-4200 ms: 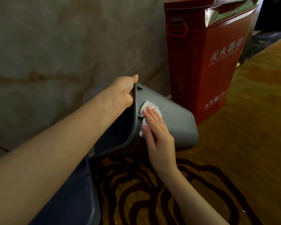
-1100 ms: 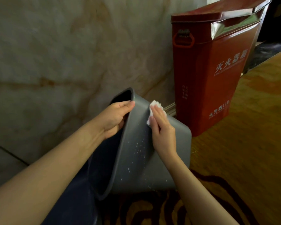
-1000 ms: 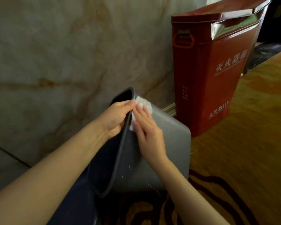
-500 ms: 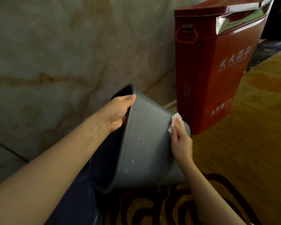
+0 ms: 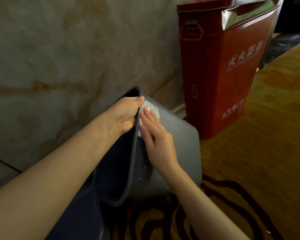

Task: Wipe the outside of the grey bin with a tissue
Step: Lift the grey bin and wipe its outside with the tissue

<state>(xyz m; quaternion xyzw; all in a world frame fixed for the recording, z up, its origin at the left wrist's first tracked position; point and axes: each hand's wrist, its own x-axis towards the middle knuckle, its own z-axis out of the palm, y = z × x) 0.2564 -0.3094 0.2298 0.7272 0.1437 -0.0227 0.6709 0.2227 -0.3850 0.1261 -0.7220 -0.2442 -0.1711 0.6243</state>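
The grey bin (image 5: 182,146) lies tipped on its side over the carpet, its open mouth turned toward me and to the left. My left hand (image 5: 126,113) grips the bin's upper rim, fingers inside, thumb along the edge. My right hand (image 5: 156,135) lies flat on the bin's outer wall just below the rim and presses a crumpled white tissue (image 5: 151,109) against it. Small white specks dot the wall lower down, near my right wrist.
A tall red fire-extinguisher box (image 5: 222,70) stands right behind the bin against the marble wall (image 5: 62,49). A dark blue container (image 5: 80,215) sits under my left forearm. Patterned brown carpet (image 5: 260,153) spreads to the right and below.
My right hand has slid the tissue from the bin's far base end back up to the rim beside my left hand. The left hand keeps its grip on the rim.
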